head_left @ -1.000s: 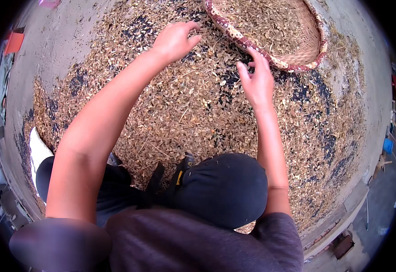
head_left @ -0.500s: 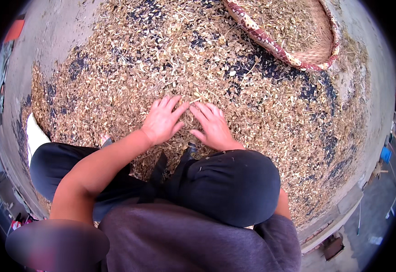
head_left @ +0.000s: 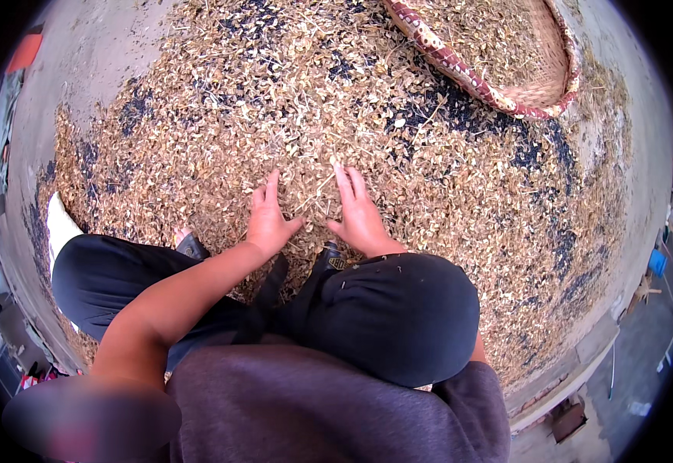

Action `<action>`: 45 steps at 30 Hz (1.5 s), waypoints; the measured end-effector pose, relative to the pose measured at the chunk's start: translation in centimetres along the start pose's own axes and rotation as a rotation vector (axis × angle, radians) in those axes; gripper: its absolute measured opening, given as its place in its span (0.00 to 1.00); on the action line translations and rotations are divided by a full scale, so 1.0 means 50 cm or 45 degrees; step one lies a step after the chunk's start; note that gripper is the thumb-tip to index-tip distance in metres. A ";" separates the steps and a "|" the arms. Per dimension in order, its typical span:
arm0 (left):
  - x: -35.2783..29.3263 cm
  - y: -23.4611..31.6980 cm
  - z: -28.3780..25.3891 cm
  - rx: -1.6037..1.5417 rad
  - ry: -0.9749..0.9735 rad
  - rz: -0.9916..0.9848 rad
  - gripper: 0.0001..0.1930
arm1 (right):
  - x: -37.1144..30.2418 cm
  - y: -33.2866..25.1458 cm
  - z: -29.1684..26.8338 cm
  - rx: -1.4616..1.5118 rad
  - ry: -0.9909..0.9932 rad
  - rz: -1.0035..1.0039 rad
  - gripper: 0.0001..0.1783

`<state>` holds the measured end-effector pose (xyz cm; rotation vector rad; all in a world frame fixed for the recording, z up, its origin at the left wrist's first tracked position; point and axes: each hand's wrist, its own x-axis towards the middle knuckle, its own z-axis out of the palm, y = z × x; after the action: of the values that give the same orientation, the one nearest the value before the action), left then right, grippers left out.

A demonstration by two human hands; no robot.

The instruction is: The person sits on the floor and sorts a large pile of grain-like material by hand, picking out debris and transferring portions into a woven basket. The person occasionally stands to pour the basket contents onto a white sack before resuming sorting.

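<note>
A wide layer of dry, pale-brown husks [head_left: 197, 139] covers the ground before me, with small black seeds [head_left: 456, 108] showing through in patches. My left hand [head_left: 270, 219] rests at the husks with its fingers apart, and nothing is in its grasp. Across a small gap, my right hand [head_left: 361, 217] is likewise open, its fingers pointing away from me. The palms are turned partly toward each other. Between them lie some thin straw-coloured stalks [head_left: 318, 190] on loose husks. Whether the lowest fingers press into the layer is hard to see.
At the far right stands a woven basket [head_left: 460, 71] with a red-and-cream patterned rim and husks inside. My bent knees [head_left: 402, 316] border the near side. A white object [head_left: 62, 222] lies by my left knee. Bare concrete [head_left: 82, 73] shows at the far left.
My hands, close together with fingertips nearly touching before, have drawn apart sideways. Their palms have turned inward, and the stalks between them now show more.
</note>
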<state>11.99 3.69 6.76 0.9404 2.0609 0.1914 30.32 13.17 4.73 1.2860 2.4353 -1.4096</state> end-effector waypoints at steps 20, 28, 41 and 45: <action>0.260 0.504 -0.230 -0.092 -0.326 0.915 0.25 | 0.148 -0.008 -0.418 0.498 0.603 -0.061 0.57; 0.233 0.356 -0.199 0.142 0.276 1.074 0.24 | -0.041 0.199 -0.431 -0.051 0.838 0.496 0.43; 0.101 0.006 -0.022 1.152 -0.496 1.562 0.14 | -0.046 0.210 -0.202 -0.491 0.377 0.736 0.36; 0.140 0.016 -0.060 1.043 -0.269 1.517 0.10 | -0.057 0.109 -0.125 -0.391 0.258 0.359 0.34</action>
<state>7.62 9.61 4.59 2.4791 1.1015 -0.1619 38.00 17.27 5.76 1.6732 2.3444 -0.8375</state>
